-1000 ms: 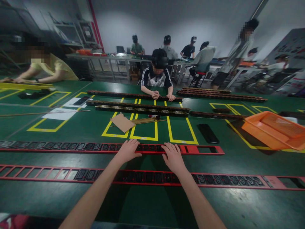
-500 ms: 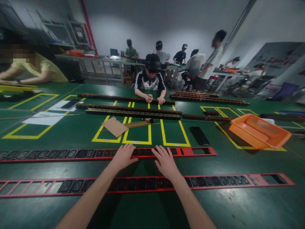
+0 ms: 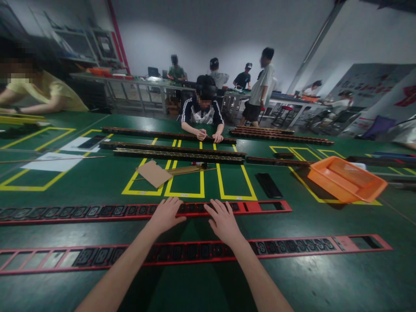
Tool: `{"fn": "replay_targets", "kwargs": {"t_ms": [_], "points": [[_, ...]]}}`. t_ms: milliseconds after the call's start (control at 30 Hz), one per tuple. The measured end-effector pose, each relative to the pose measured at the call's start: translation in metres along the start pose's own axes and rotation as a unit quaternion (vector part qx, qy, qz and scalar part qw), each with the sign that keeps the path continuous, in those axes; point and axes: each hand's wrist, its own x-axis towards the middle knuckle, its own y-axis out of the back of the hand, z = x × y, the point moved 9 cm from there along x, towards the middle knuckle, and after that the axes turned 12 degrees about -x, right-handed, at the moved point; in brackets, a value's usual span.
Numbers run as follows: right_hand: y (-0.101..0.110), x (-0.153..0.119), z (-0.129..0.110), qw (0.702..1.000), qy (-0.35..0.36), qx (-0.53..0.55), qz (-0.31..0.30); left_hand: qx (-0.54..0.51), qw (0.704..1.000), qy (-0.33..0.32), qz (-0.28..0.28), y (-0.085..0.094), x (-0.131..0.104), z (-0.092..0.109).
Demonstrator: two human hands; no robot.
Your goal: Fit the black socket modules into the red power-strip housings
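A long red strip (image 3: 264, 207) set with black sockets lies across the green table. On its middle part rests my left hand (image 3: 166, 214), palm down with the fingers stretched forward. My right hand (image 3: 222, 216) lies on the same strip a little to the right, fingers spread and thumb pointing inward. Neither hand holds anything, and both cover some of the sockets. Nearer to me, under my forearms, runs a second red strip (image 3: 349, 243). Black sockets fill much of it, while several slots at its left end are bare frames.
Beyond the strips lie a piece of brown cardboard (image 3: 153, 174), a black phone (image 3: 269, 185) and an orange basket (image 3: 346, 180). Long dark rails (image 3: 178, 152) cross the table farther back. A co-worker (image 3: 202, 110) sits opposite, hands on a rail; another person (image 3: 45, 93) leans at the left.
My hands keep their place on the far strip. The view has shifted slightly, so table items appear a little farther left. In the background, a standing person has moved left.
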Motion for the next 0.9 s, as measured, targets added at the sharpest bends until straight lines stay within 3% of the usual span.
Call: {"fn": "replay_targets", "kwargs": {"t_ms": [900], "points": [[0.0083, 0.0018, -0.0005, 1.000, -0.025, 0.001, 0.005, 0.021, 1.000, -0.007, 0.004, 0.0077, -0.0081, -0.0011]]}}
